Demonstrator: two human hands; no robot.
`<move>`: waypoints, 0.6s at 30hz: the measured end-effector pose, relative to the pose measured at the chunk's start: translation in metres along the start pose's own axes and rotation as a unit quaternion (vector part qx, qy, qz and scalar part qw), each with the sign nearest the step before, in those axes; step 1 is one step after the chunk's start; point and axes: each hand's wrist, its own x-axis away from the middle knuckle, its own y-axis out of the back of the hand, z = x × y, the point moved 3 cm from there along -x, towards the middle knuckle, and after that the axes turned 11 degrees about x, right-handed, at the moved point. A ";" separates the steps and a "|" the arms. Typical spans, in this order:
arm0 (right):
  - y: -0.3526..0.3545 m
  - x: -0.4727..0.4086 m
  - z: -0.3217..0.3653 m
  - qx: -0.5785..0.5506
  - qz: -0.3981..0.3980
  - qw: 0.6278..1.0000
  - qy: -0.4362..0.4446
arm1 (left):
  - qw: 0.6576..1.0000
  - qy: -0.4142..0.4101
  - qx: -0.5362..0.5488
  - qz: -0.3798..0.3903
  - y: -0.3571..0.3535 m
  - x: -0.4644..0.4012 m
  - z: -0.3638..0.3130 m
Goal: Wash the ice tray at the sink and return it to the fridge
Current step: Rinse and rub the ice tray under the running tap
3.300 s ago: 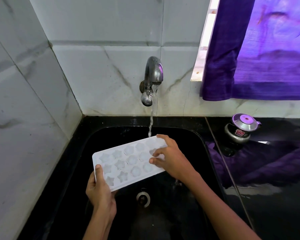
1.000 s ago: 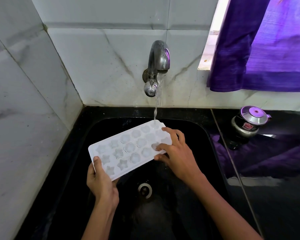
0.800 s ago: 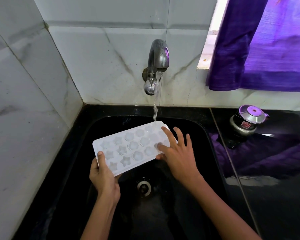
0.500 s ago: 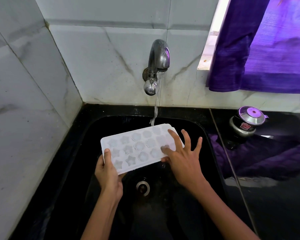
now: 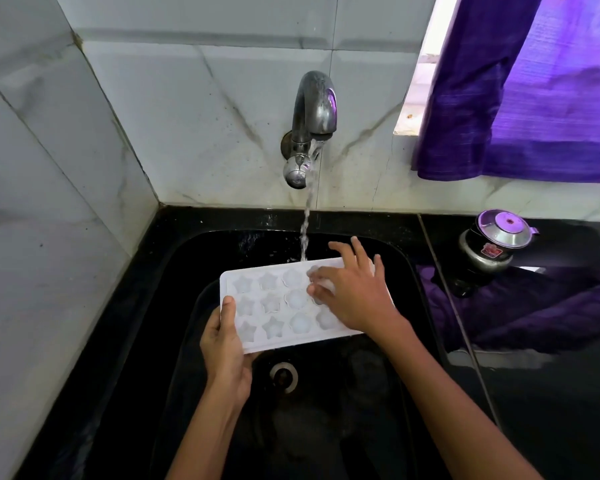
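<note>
The black sink is taking up the middle of the view, set into a dark glossy desk, and its basin is holding only the drain and a wet film. Over it, the white ice tray is being held roughly level, its far edge sitting under the thin stream from the tap.

The left hand is gripping the tray's near-left corner, thumb curled over the rim and fingers closed beneath. The right hand is lying spread and open on the right half, fingertips pressing into the pockets, grasping nothing.

To rinse well, the person should probably be sliding the tray along so the water reaches each row, rubbing inside every star and round pocket, then tipping it to drain. The left grip looks small for a wet tray, so it could slip.

The pockets are looking empty of ice; whether water is pooling in them is hard to tell. A small lidded metal pot is standing on the desk to the right, contents hidden.
</note>
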 end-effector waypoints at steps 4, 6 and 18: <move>-0.009 -0.006 0.008 0.077 -0.034 0.996 0.036 | 1.000 -0.013 0.000 -0.004 0.005 0.000 -0.005; -0.007 -0.007 0.009 0.102 -0.065 0.992 0.034 | 1.000 -0.013 0.001 -0.005 0.008 0.000 -0.005; 0.007 -0.018 0.011 0.098 -0.068 0.992 0.029 | 1.000 -0.008 0.002 -0.004 0.008 -0.008 -0.007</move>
